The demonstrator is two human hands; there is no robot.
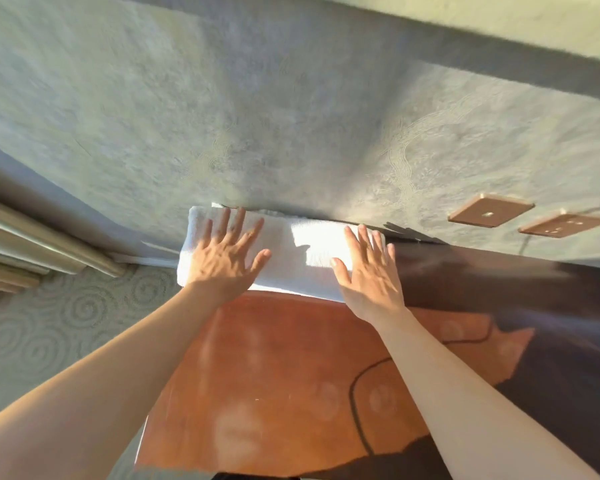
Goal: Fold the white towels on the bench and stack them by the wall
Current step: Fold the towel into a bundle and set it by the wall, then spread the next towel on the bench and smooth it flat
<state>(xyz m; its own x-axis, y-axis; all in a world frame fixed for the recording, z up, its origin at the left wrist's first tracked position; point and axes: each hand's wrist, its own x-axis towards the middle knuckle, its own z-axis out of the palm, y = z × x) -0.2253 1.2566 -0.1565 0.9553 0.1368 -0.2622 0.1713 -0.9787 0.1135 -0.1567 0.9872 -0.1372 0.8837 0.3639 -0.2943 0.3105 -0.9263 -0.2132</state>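
Observation:
A folded white towel (298, 252) lies along the far edge of the brown bench (264, 375), pushed against the textured grey wall (291, 116). My left hand (224, 254) lies flat on the towel's left half, fingers spread. On its right end my right hand (369, 271) presses flat, fingers together and pointing at the wall. Neither hand grips the cloth. A second layer shows at the towel's back edge; how many towels lie there I cannot tell.
Two brown wall sockets (490, 210) (563, 224) sit on the wall to the right. A dark cable (355, 403) runs across the bench top. Patterned carpet (59, 327) lies to the left, with metal rails (32, 237) beside it. The bench's right part is in shadow.

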